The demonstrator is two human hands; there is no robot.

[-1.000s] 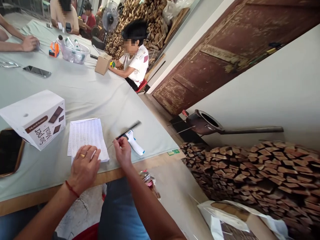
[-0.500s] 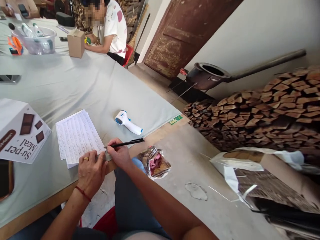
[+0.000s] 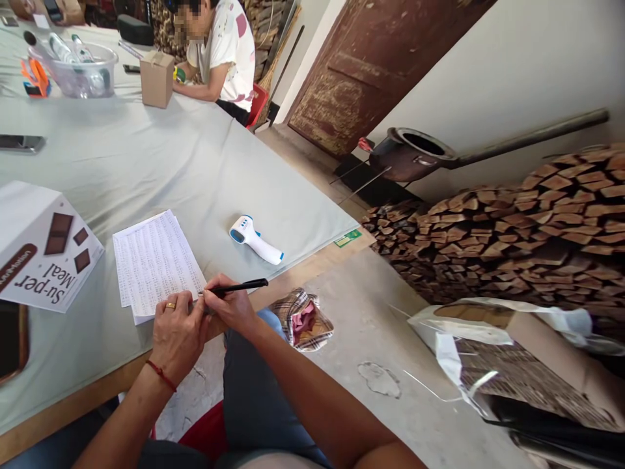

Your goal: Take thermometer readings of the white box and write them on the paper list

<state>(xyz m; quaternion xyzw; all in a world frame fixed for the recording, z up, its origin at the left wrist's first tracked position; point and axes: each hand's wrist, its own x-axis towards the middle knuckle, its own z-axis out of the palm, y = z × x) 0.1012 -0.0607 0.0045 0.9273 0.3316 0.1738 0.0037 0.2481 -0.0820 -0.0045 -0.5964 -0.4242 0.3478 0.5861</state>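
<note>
Handwritten sheets of paper point(image 3: 159, 264), filled with dense lines, lie stacked on the cloth-covered table near its front edge. My left hand point(image 3: 180, 335), with a ring and a red cord bracelet, is at the lower right corner of the sheets, its fingers bent and close together, holding them there. A black pen point(image 3: 244, 285) is pinched in my right hand point(image 3: 232, 306), its tip low by the paper's corner and the left fingertips. The exact contact point is hidden by my fingers. Beyond my right hand lies a white and blue infrared thermometer point(image 3: 256, 240).
A white box point(image 3: 43, 247) and a phone point(image 3: 12, 342) are at the left. Farther back are a plastic basket point(image 3: 85, 71), a cardboard box point(image 3: 157, 79) and a seated person point(image 3: 229, 58). A checked bag point(image 3: 303, 319) is beside my knee; firewood point(image 3: 512, 221) is stacked at the right.
The pen's rear end has swung left and down, and my right hand has shifted slightly towards the left hand. The whole view has shifted slightly.
</note>
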